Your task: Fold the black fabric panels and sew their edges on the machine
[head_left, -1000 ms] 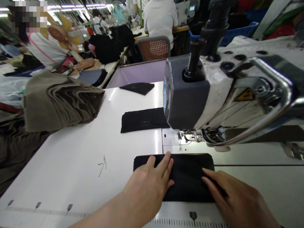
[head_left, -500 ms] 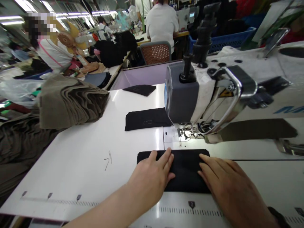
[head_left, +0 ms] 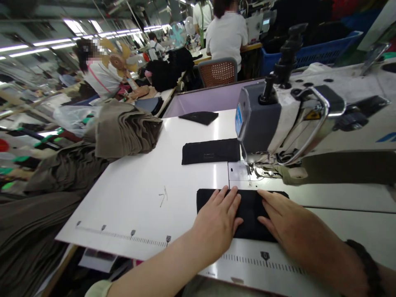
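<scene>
Lying flat on the white table (head_left: 139, 194), the black fabric piece (head_left: 247, 206) sat just in front of the sewing machine's presser foot (head_left: 252, 170), its far edge close to the needle plate but not yet under the foot. Both hands pressed down on it with fingers spread and nothing gripped. The left hand (head_left: 218, 220) covered the left half, and the right hand (head_left: 286, 220) covered the right half, with its fingertips near the far edge.

Compared with a second earlier, the right hand had slid further onto the cloth. The two hands now lay closer together, and only a narrow strip of black showed between them. The piece also looked a little nearer the foot than before. By my reading it was being smoothed and lined up rather than stitched.

Beyond it, a second black piece (head_left: 210, 151) lay behind the needle, beside the sewing machine (head_left: 278, 119), and a third black piece (head_left: 198, 117) lay near the far end of the table. A stack of olive cloth (head_left: 126, 130) overhung the left edge. Other people sat at stations further back.
</scene>
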Demonstrator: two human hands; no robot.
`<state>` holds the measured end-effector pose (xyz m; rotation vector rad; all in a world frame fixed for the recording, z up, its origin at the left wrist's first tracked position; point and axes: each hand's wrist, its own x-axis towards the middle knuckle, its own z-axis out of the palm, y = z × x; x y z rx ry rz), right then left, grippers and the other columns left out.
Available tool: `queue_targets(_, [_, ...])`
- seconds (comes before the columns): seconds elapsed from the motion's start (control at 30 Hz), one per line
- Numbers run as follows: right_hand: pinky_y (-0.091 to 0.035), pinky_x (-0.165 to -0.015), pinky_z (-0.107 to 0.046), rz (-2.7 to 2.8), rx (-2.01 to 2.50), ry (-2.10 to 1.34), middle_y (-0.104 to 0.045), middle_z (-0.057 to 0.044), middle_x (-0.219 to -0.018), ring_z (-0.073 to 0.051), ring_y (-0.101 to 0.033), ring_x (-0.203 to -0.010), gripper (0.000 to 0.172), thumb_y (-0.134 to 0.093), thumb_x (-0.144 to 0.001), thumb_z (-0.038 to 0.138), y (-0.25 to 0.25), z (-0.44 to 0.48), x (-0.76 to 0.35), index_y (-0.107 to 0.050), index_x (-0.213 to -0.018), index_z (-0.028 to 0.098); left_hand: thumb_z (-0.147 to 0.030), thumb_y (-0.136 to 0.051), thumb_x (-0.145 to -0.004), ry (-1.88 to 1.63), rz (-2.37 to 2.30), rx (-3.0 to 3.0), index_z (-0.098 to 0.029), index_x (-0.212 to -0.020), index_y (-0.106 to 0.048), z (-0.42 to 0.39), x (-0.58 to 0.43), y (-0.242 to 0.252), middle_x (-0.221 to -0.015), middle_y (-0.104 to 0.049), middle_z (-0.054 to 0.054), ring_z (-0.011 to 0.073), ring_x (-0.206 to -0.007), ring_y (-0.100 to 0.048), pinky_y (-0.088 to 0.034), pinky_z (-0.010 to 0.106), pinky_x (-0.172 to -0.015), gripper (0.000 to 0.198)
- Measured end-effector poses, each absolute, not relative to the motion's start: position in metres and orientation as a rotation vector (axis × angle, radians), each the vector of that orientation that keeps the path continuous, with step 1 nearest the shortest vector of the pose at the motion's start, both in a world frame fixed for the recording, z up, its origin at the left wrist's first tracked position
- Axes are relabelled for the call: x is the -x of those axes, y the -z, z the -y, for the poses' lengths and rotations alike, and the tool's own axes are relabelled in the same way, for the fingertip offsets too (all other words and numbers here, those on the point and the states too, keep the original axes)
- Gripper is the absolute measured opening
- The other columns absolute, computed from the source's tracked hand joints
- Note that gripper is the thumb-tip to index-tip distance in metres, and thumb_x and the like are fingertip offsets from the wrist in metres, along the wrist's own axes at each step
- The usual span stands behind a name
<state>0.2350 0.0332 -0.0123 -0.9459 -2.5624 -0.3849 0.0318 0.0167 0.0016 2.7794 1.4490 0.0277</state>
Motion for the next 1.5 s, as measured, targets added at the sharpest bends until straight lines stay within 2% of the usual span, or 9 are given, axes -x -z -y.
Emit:
queue_targets(0.13, [-0.050, -0.069, -0.041, 2.570, 1.005, 0.322, -0.059, -0.018, -0.100, -0.026, -0.057, -0.085, 0.044, -0.031, -0.093, 0.039, 0.015, -0.031, -0.228, -0.061, -0.109, 0.011, -0.038, -0.034, -0.097, -0.073, -1.448, -2.699, -0.009, -0.134, -0.041, -0.012, -0.033, 0.000, -0.144, -0.036, 0.010, 0.0242, -0.133, -0.032, -0.032, 0.039, -0.108, 0.047])
queue_targets(0.3, [-0.038, -0.095, -0.050, 2.573, 0.900, 0.245, -0.049, -0.019, -0.128, -0.030, -0.043, -0.120, 0.043, -0.039, -0.090, 0.032, 0.029, -0.028, -0.227, -0.051, -0.124, 0.008, -0.040, -0.035, -0.096, -0.083, -1.399, -2.671, -0.007, -0.138, -0.032, -0.012, -0.028, 0.003, -0.147, -0.029, 0.013, 0.0245, -0.137, -0.023, -0.028, 0.042, -0.110, 0.053])
queue_targets(0.53, [-0.036, -0.099, -0.046, 2.644, 0.871, 0.178, -0.039, -0.015, -0.140, -0.025, -0.034, -0.129, 0.072, -0.046, -0.084, 0.054, 0.038, -0.030, -0.232, -0.034, -0.138, 0.008, -0.048, -0.033, -0.095, -0.098, -1.355, -2.644, -0.007, -0.140, -0.027, -0.013, -0.024, 0.008, -0.150, -0.022, 0.011, 0.0243, -0.139, -0.015, -0.023, 0.042, -0.112, 0.061])
queue_targets(0.67, [-0.027, -0.101, -0.057, 2.673, 0.895, 0.247, -0.038, -0.014, -0.141, -0.027, -0.033, -0.129, 0.066, -0.043, -0.086, 0.054, 0.036, -0.028, -0.231, -0.037, -0.136, 0.012, -0.059, -0.032, -0.091, -0.051, -1.444, -2.636, -0.003, -0.140, -0.024, -0.015, -0.019, 0.009, -0.150, -0.018, 0.016, 0.0297, -0.139, -0.011, -0.021, 0.047, -0.111, 0.075])
queue_targets(0.9, [-0.026, -0.101, -0.056, 2.659, 0.908, 0.261, -0.037, -0.014, -0.141, -0.027, -0.033, -0.130, 0.061, -0.039, -0.089, 0.053, 0.036, -0.028, -0.231, -0.040, -0.135, 0.013, -0.061, -0.045, -0.085, 0.122, -1.881, -2.607, 0.003, -0.136, -0.031, -0.010, 0.007, 0.004, -0.144, -0.024, 0.027, 0.0392, -0.134, -0.022, -0.029, 0.058, -0.103, 0.083])
queue_targets(1.1, [-0.036, -0.096, -0.054, 2.579, 0.914, 0.238, -0.043, -0.015, -0.137, -0.031, -0.036, -0.127, 0.059, -0.041, -0.088, 0.053, 0.034, -0.028, -0.229, -0.045, -0.130, 0.012, -0.041, -0.049, -0.091, 0.047, -1.582, -2.706, -0.015, -0.130, -0.046, 0.000, -0.005, -0.013, -0.125, -0.054, 0.013, 0.0246, -0.107, -0.054, -0.046, 0.038, -0.089, 0.047])
queue_targets(1.2, [-0.045, -0.089, -0.044, 2.503, 1.007, 0.137, -0.052, -0.019, -0.125, -0.029, -0.047, -0.117, 0.052, -0.040, -0.089, 0.048, 0.025, -0.035, -0.235, -0.056, -0.116, 0.007, -0.053, -0.042, -0.090, 0.013, -1.664, -2.643, -0.010, -0.123, -0.052, -0.029, -0.009, -0.012, -0.123, -0.055, 0.013, 0.0265, -0.112, -0.051, -0.041, 0.042, -0.096, 0.055])
queue_targets(1.33, [-0.046, -0.085, -0.040, 2.610, 0.855, 0.052, -0.062, -0.010, -0.112, -0.022, -0.056, -0.104, 0.030, -0.040, -0.091, 0.031, 0.011, -0.056, -0.250, -0.063, -0.104, 0.016, -0.055, -0.037, -0.091, 0.045, -1.596, -2.711, -0.010, -0.130, -0.044, -0.092, -0.011, -0.006, -0.138, -0.043, 0.014, 0.0274, -0.128, -0.038, -0.026, 0.050, -0.107, 0.060])
queue_targets(1.5, [-0.042, -0.086, -0.040, 2.658, 0.669, 0.179, -0.061, -0.005, -0.116, -0.021, -0.056, -0.102, 0.030, -0.039, -0.092, 0.025, 0.011, -0.077, -0.259, -0.060, -0.113, 0.018, -0.048, -0.053, -0.087, 0.095, -1.457, -2.851, -0.008, -0.126, -0.047, -0.131, -0.027, -0.012, -0.134, -0.046, 0.017, 0.0320, -0.126, -0.039, -0.033, 0.047, -0.102, 0.056])
